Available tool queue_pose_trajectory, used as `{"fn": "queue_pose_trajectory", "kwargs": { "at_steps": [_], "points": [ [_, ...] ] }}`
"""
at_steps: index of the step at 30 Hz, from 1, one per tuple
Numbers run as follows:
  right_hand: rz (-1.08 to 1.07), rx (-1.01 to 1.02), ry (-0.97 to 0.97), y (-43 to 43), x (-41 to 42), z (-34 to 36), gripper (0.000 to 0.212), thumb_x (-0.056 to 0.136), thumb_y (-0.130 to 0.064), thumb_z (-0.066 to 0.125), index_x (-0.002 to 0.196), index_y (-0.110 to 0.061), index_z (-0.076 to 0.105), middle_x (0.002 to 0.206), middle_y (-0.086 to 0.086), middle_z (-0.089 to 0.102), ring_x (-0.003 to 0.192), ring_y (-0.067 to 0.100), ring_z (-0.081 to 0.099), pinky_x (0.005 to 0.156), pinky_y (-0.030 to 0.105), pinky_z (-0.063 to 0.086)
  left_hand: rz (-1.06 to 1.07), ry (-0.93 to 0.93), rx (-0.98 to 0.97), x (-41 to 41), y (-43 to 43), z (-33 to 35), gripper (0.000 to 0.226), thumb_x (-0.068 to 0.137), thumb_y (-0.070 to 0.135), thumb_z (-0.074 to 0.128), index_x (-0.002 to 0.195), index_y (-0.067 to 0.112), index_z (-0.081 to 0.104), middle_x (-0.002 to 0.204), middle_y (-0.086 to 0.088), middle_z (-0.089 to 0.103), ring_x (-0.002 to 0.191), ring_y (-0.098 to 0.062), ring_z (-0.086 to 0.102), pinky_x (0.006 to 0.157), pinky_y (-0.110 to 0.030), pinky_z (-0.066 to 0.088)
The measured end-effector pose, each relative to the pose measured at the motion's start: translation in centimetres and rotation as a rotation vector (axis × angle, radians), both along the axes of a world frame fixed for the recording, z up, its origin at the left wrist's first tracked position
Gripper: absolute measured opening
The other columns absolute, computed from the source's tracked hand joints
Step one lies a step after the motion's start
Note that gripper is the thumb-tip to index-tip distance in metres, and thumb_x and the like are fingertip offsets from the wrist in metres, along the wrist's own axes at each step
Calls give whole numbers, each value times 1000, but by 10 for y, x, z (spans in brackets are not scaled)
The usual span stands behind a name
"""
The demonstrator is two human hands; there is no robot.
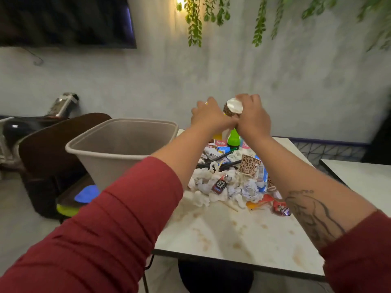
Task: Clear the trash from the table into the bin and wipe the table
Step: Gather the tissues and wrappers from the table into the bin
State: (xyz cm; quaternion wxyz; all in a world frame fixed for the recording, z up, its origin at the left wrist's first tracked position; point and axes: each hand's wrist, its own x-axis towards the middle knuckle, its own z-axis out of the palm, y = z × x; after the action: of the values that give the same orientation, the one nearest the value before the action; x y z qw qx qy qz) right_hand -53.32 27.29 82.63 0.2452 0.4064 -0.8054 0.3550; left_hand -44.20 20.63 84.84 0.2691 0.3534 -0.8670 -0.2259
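Here a tissue-stuffed cup (228,110) is clamped by the right hand (252,118) and, apparently, the left hand (209,117) over the table's (232,240) far edge, bound for the bin (110,166).

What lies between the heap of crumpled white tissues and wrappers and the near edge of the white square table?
Head view: only bare tabletop there, blotched with brown stains; no trash past the heap.

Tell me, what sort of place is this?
Probably a small café or snack spot: a white table piled with cups and snack wrappers, a second table alongside, a wall-mounted screen and hanging greenery.
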Motion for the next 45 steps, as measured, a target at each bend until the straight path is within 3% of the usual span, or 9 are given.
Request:
{"fn": "queue_pose_trajectory", "kwargs": {
  "at_steps": [8,14,19,24,28,31,36,42,45],
  "points": [
    [36,-202,-13,-4,59,65,45,81,-19,58,125,-20,51,124,8,48,103,31,55,79,36,44,-97,62,-82,68,-16,73,92,71,49,70,145,18,25,144,-13,32,133,-32,33,102,-37,35],
    [198,-221,-110,-45,123,67,44,81,-18,60,123,-19,51,124,7,49,106,25,54,82,32,42,-92,55,-9,138,-51,72,104,59,49,75,146,18,28,145,-8,37,131,-27,40,101,-34,37],
    [286,-142,-243,-81,164,43,39,82,-21,63,120,-15,53,121,10,52,108,26,53,88,31,41,-107,3,74,180,-80,42,91,32,52,67,116,18,58,115,-5,64,103,-21,60,92,-38,50],
    [291,-1,-339,-100,180,17,35,80,-20,62,113,-13,55,115,11,57,102,27,56,80,33,45,-150,-115,167,201,-99,19,57,59,36,76,108,9,64,97,-3,63,88,-18,59,75,-29,44],
    [269,131,-361,-101,182,9,36,81,-25,63,114,-12,55,108,6,57,94,22,56,79,31,46,-163,-252,183,204,-108,8,41,74,36,74,107,13,62,88,2,55,85,-18,51,62,-27,38],
    [237,138,-326,-99,179,9,29,81,-23,62,109,-15,59,111,4,59,95,20,56,80,29,46,-129,-300,178,204,-113,4,49,80,42,68,120,18,54,107,1,54,98,-20,51,75,-30,40],
    [203,52,-270,-84,170,19,17,82,-18,58,97,-13,65,93,1,60,93,21,59,75,27,45,-108,-148,157,192,-108,11,38,86,34,63,115,12,61,116,-8,62,90,-23,61,74,-32,45],
    [134,-31,-203,-51,147,34,14,82,-16,56,91,-13,66,88,1,60,88,21,58,72,27,44,-140,73,16,158,-80,40,15,86,23,61,89,9,64,89,-16,65,80,-26,61,68,-27,42],
    [83,-58,-194,-29,128,37,14,82,-16,56,90,-13,67,88,1,61,89,21,59,73,27,44,-189,142,-58,132,-59,51,12,86,23,61,88,12,65,81,-12,60,79,-24,57,73,-32,46]
  ]
}}
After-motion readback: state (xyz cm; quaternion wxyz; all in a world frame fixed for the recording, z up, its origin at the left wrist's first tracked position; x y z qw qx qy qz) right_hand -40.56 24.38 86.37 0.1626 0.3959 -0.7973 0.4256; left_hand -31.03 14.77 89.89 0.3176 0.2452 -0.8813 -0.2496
